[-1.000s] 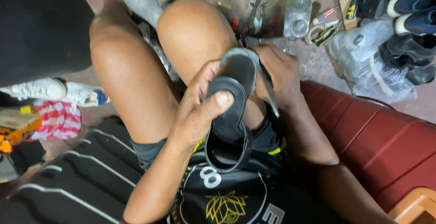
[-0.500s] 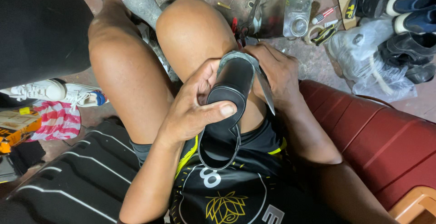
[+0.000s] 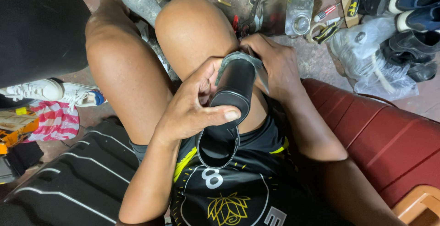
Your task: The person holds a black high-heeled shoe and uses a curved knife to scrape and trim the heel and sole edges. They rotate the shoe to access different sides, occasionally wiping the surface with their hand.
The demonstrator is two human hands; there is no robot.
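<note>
L hand (image 3: 192, 109) grips 1 black shoe (image 3: 229, 102) on lap; R hand (image 3: 275, 65) clasps its toe end.

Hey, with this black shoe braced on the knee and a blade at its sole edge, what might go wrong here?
1. The right hand works a thin metal blade along the black leather shoe right over the bare knee; a slip might cut the leg.
2. The left hand grips the shoe close to the blade, so its thumb seems exposed.
3. Sharp tools lie near the feet, including scissors.
</note>
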